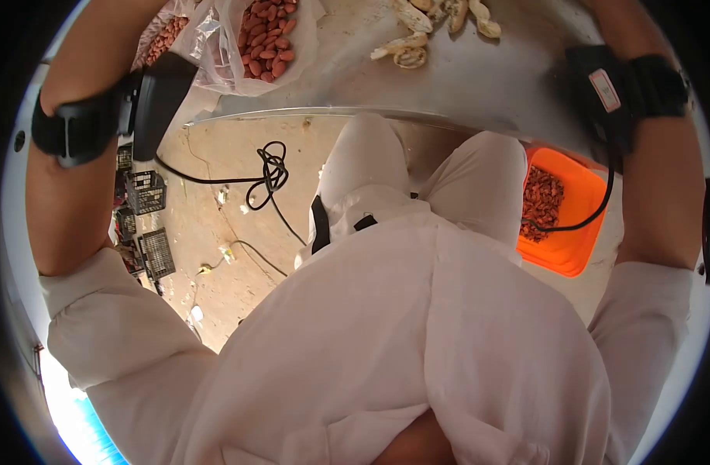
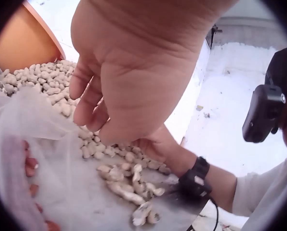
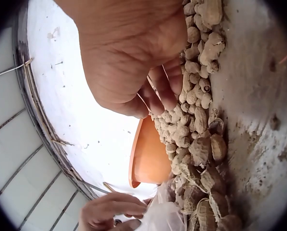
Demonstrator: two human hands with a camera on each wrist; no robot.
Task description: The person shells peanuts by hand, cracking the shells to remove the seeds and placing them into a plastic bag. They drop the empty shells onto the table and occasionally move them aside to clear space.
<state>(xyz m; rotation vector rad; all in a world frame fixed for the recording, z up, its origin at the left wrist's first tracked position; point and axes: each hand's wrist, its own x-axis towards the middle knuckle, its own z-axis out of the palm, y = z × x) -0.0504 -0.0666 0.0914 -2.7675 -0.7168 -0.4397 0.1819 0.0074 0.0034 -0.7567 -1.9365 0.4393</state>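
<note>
Left hand [image 2: 129,82] is held above the heap of unshelled peanuts [image 2: 52,79] on the worktop [image 1: 479,77], its fingers curled loosely; whether anything is pinched in them cannot be told. Right hand [image 3: 133,57] is seen with fingers bent down into the same heap [image 3: 191,120], and what is gripped cannot be told. A clear plastic bag [image 1: 238,46] holding red-skinned kernels [image 1: 266,39] is lying at the worktop's left edge. Empty shells [image 1: 417,39] are scattered just beside it. An orange tub [image 1: 572,225] on the floor is partly filled with reddish skins [image 1: 541,201]. An orange bowl [image 3: 148,154] is touching the heap
</note>
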